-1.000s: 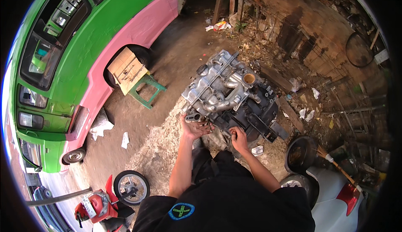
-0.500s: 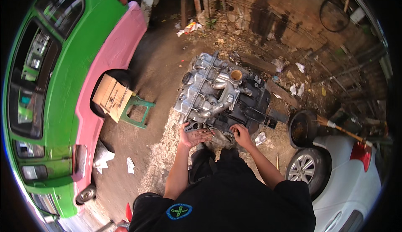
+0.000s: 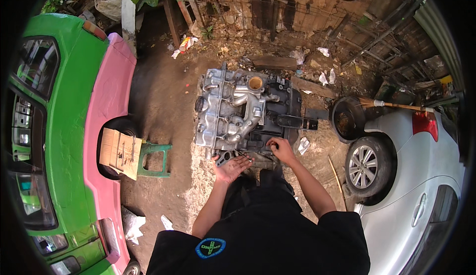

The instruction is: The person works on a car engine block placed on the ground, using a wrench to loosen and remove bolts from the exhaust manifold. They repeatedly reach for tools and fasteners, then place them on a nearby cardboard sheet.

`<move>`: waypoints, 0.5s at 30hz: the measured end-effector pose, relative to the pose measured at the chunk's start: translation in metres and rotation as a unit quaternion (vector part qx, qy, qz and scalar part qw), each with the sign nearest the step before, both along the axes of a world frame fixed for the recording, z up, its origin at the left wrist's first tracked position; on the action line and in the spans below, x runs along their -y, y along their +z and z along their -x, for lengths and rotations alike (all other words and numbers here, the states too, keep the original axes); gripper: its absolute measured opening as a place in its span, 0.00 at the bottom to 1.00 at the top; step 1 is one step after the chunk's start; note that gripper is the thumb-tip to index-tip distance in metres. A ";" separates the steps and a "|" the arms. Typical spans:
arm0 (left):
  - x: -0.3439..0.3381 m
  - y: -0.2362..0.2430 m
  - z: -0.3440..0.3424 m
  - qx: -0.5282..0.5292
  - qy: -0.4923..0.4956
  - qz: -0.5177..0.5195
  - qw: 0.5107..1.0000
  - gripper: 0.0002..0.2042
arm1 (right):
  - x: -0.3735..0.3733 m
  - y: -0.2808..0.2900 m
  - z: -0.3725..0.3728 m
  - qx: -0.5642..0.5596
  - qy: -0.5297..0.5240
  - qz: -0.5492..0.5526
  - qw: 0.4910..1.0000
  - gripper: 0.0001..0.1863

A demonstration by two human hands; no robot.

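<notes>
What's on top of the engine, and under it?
The engine carries curved silver pipes, a round opening with a tan inside, and a dark cap at its left edge. What lies beneath can't be seen; its bulk covers that.

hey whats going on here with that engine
Someone in a black shirt is at a silver-and-black metal engine. Their left hand lies open, palm up, beside a holed grey metal piece at the engine's near edge. Their right hand is curled by that same edge; whether it grips anything is unclear.

Outdoor repair yard, 1 engine [image 3: 254,112]
</notes>
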State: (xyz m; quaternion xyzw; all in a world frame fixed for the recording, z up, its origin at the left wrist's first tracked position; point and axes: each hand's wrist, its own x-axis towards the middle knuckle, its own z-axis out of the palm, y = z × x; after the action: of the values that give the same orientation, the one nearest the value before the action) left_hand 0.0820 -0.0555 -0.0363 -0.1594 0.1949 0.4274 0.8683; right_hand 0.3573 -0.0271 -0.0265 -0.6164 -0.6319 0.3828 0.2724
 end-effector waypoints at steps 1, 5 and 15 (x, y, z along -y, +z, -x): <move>0.000 0.001 0.001 -0.006 -0.004 -0.005 1.000 0.60 | 0.000 -0.001 0.000 -0.003 -0.001 -0.010 1.000 0.11; 0.001 0.001 0.005 -0.021 -0.024 -0.025 0.999 0.61 | 0.000 -0.004 -0.001 -0.021 -0.005 -0.007 1.000 0.11; 0.001 -0.013 0.006 -0.056 -0.017 -0.008 0.998 0.61 | 0.001 -0.004 -0.001 -0.017 -0.028 0.019 0.999 0.11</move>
State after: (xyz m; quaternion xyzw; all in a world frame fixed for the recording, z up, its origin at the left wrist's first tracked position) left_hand 0.0763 -0.0567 -0.0489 -0.1250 0.2421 0.4228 0.8643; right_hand 0.3582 -0.0278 -0.0309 -0.6319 -0.6023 0.3979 0.2819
